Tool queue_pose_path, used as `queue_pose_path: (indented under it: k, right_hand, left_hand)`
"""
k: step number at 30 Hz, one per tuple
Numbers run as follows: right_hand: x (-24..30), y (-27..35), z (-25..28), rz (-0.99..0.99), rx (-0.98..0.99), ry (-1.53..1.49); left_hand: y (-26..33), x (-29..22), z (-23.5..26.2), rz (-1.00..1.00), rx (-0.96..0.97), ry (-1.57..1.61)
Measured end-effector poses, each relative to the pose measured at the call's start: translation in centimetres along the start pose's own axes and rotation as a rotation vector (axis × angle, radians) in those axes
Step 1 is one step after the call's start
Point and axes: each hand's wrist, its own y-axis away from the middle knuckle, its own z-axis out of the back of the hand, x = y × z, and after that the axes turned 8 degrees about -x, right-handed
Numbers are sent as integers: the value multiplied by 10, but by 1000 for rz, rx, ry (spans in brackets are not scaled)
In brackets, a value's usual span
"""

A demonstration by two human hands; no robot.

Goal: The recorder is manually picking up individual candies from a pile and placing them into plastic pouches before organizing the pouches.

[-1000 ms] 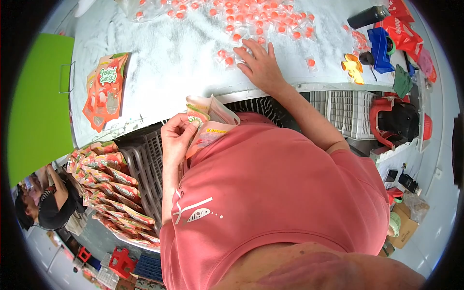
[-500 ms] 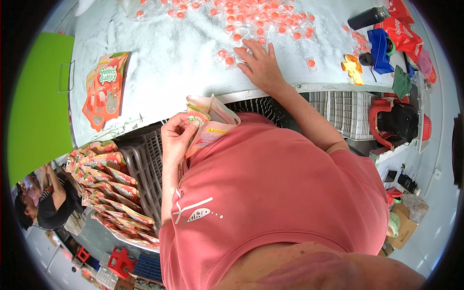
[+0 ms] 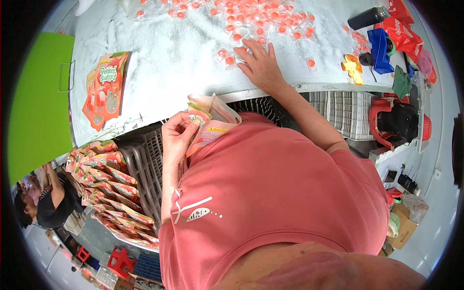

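At the table's near edge, my left hand [image 3: 177, 134] pinches a peach-coloured snack pouch [image 3: 217, 126] by its side. The pouch's mouth gapes upward, and its lower part rests against my shirt. My right hand [image 3: 263, 68] reaches over the table with fingers spread and nothing held in them. Its fingertips are close to a few small clear-wrapped orange-red candies [image 3: 229, 61]; whether they touch one I cannot tell. Beyond them spreads a large pile of the same wrapped candies [image 3: 261, 23]. A few flat pouches [image 3: 107, 87] lie overlapped on the table to the left.
Filled pouches [image 3: 113, 186] stand in rows at lower left beside a grey plastic crate [image 3: 142, 159]. On the table's right are a black bottle [image 3: 368, 18], a blue holder [image 3: 380, 50] and a yellow item [image 3: 352, 69]. White crates [image 3: 349, 116] sit beneath. Another person [image 3: 53, 203] works far left.
The pouch and my left hand have shifted very slightly to the right. My right hand stays in place.
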Motion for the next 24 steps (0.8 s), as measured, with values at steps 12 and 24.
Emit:
queue_pose_path:
  k: [12,24]
  right_hand:
    - [0,0,0,-3,4,-2]
    - [0,-1,0,-5,9,-9]
  left_hand:
    - [-3,-1,-3,15,9,-13]
    - [-9,7,-7,23,17,-6]
